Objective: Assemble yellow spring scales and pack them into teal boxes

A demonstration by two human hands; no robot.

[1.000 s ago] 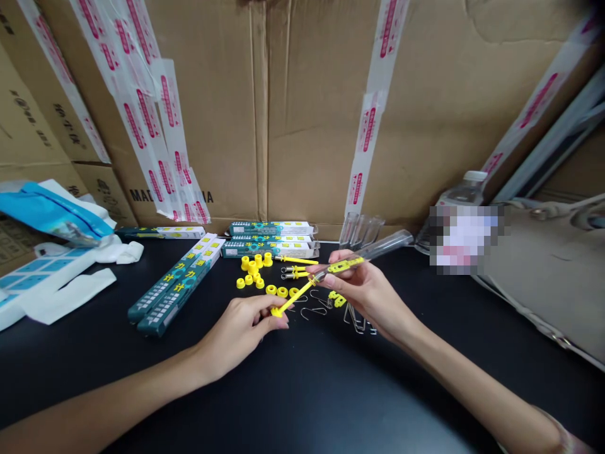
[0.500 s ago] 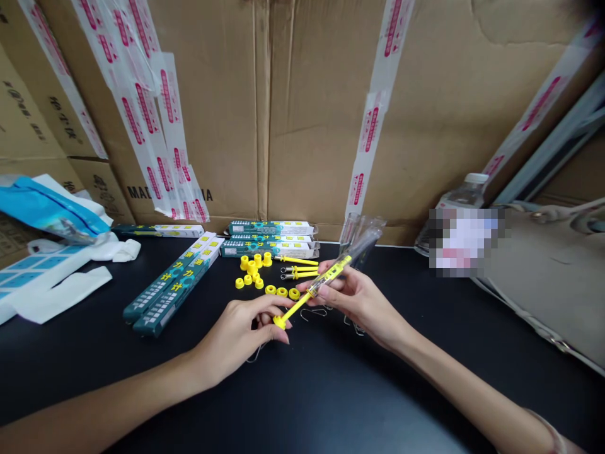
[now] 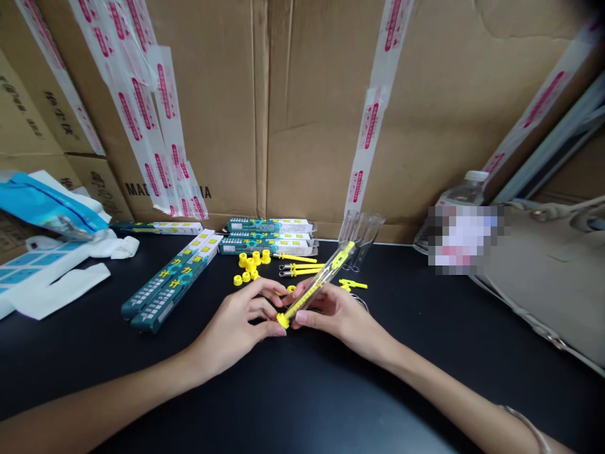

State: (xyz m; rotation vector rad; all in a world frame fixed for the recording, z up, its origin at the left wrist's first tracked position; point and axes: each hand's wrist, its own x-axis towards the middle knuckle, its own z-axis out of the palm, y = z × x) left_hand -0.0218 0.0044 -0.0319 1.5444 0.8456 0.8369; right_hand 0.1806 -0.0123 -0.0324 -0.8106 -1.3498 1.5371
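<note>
Two hands meet over the near middle of the dark surface (image 3: 302, 403), and I have one clear tube (image 3: 323, 281) between them, tilted so that its far end points up and to the right. Inside it I can see a yellow scaled rod (image 3: 309, 294), and at the near, left end sits a yellow cap (image 3: 283, 320). My left hand (image 3: 239, 325) is half curled, thumb and fingertips drawn in on that cap in what looks like a light pinch. My right hand (image 3: 347, 316) is closed loosely round the lower part of the tube, thumb on the near side and fingers behind; I cannot tell how hard it presses. From my end I judge the piece very light and stiff, probably thin plastic, with a smooth wall that could turn or slide under dry fingers. A hard squeeze might crack or bow it, so I would take the tube low and near its capped end, with soft pressure spread along the wall. The cap's wider rim should give the surest purchase for pushing or twisting, while the rod looks slim enough to bend if pushed askew. Just beyond the hands lie loose yellow rods (image 3: 305, 271) and small yellow caps (image 3: 250, 261), and farther right more clear tubes (image 3: 363, 234) stand near the cardboard (image 3: 314, 139).
</note>
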